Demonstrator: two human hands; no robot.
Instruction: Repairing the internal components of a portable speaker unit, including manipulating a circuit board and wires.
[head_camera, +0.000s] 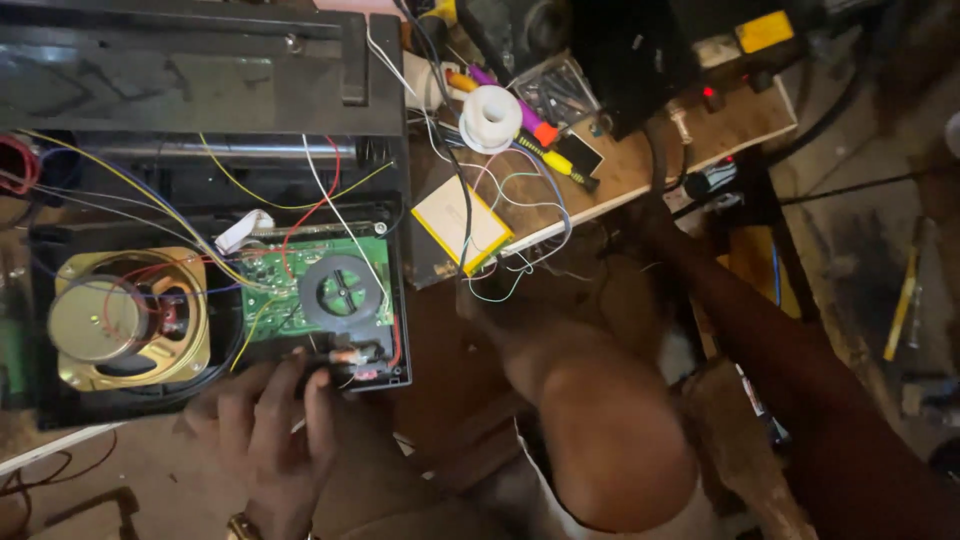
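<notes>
the left hand, low and left of centre in the frame, has its fingers spread loosely and resting on the bottom edge of the opened radio case, gripping nothing. the fingertips touch the case just below the green circuit board, near a small cluster of red and black wires. a black round wheel sits on the board's right half. to the left lies the gold-rimmed speaker, joined by coloured wires. the right arm stretches toward the upper right under the wooden bench; its hand is hidden, so i cannot tell its grip. on the bench lie a flat yellow battery pack and a white spool.
</notes>
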